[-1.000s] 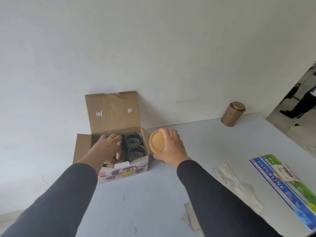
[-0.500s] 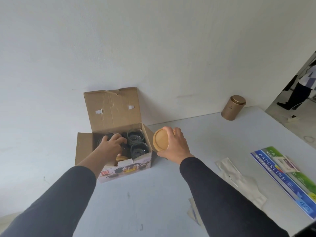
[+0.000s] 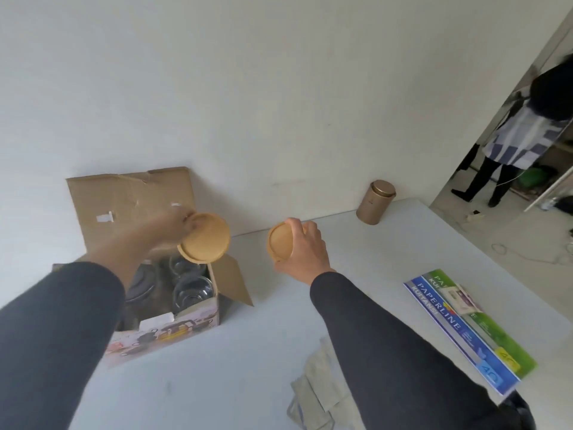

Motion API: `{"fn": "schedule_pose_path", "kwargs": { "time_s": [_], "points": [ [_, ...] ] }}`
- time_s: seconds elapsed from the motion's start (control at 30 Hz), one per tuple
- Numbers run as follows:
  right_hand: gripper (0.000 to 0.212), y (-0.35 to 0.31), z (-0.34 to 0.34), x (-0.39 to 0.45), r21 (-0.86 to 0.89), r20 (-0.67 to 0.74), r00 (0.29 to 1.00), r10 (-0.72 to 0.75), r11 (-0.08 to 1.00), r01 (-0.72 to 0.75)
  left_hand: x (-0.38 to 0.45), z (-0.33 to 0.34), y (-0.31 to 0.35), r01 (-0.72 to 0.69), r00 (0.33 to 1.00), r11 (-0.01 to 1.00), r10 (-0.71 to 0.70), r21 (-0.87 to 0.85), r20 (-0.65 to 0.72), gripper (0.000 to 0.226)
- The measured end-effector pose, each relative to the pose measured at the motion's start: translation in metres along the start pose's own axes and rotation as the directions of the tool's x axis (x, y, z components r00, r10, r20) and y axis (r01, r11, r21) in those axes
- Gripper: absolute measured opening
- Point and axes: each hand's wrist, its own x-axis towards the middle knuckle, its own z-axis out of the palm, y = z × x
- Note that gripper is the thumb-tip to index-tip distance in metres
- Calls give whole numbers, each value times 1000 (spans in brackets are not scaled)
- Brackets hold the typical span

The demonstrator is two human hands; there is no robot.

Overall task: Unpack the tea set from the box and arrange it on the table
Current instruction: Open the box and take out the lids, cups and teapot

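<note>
Two round wooden coasters held up over the surface (image 3: 248, 383): left hand (image 3: 173, 226), motion-blurred, grasping a stacked pair of coasters (image 3: 205, 237) above the open cardboard box (image 3: 161, 324); right hand (image 3: 302, 251) clenched round a single coaster (image 3: 280, 246) beside the box. Inside, glass cups (image 3: 192, 290) and a dark teapot (image 3: 141, 285), partly hidden by the left sleeve. Gold tin (image 3: 375, 202) by the wall; foil carton (image 3: 465, 330) far right, partly cut off.

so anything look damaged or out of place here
The cardboard box has a torn, ragged top edge on its raised lid flap. Crumpled paper lies loose on the table. Nothing looks spilled or broken.
</note>
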Motion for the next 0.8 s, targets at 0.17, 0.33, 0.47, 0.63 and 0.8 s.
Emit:
{"fn": "schedule_pose_path", "kwargs": {
  "time_s": [0.17, 0.33, 0.47, 0.63, 0.8],
  "points": [
    [86, 74, 1, 57, -15, 35, 998, 51, 999, -50, 66, 86, 80, 79, 995, 977, -88, -200, -40, 32],
    [84, 162, 12, 118, -62, 106, 991, 78, 995, -72, 129, 170, 140, 220, 975, 924, -212, -314, 60, 35],
    [84, 213, 22, 158, -84, 162, 983, 88, 994, -75, 161, 211, 166, 331, 943, 883, -323, -334, 81, 36],
    [82, 247, 37, 196, -57, 227, 969, 97, 995, -86, 198, 236, 173, 431, 895, 821, -441, -374, 63, 38],
    [80, 261, 49, 216, 14, 261, 960, 99, 994, -106, 219, 245, 177, 445, 858, 755, -514, -483, -14, 39]
  ]
}}
